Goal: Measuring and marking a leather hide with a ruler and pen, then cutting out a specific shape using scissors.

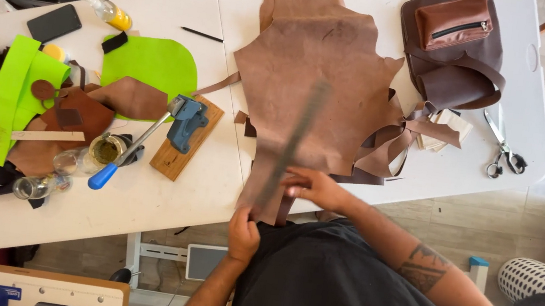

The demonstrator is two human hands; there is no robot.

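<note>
A person in a black shirt (pixel 339 288) pinched the near edge of a brown leather hide (pixel 318 75) with the left hand (pixel 244 233); the right hand (pixel 313 186) lay flat, fingers spread, steadying a long metal ruler (pixel 295 138) across it. No cut showed; scissors (pixel 504 152) lay well apart.

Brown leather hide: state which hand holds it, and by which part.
The left hand pinches the brown leather hide at its near edge; the right hand presses the ruler onto it.

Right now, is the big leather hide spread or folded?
Spread: the leather hide lies flat on the table, a ruler on it.
</note>
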